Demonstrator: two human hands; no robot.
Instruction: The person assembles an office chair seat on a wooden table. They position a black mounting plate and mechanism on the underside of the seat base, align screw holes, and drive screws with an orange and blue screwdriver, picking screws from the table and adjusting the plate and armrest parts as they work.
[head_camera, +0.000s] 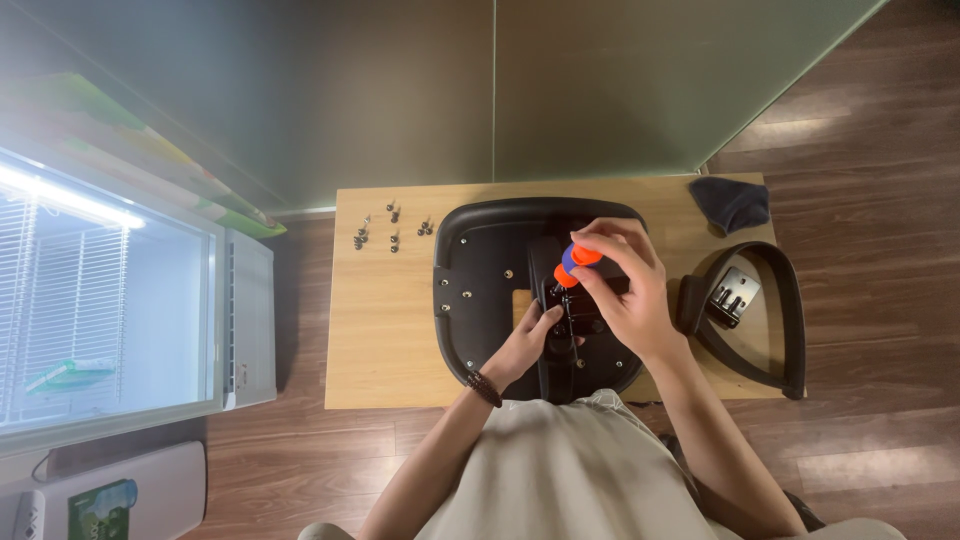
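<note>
A pale wooden table (400, 330) carries a black plastic seat pan (480, 270). Right-hand fingers (600, 262) close around an orange-and-blue screwdriver (574, 264), its shaft pointing down below them. Left-hand fingers (545, 322) pinch the black metal mechanism (585, 320) beside that tip. Loose bolts (390, 228) lie far left.

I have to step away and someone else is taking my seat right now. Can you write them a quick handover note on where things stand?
Right hand: gripping the orange-and-blue screwdriver, tip down on the black bracket at the middle of the upturned chair seat.
Left hand: steadying the bracket from below.
Loose screws: scattered at the table's far left corner.
Armrest loop with a metal plate and a dark cloth lie to the right.
Done: bracket placed on seat.
Left: the loose screws; the armrest lies unattached.
</note>
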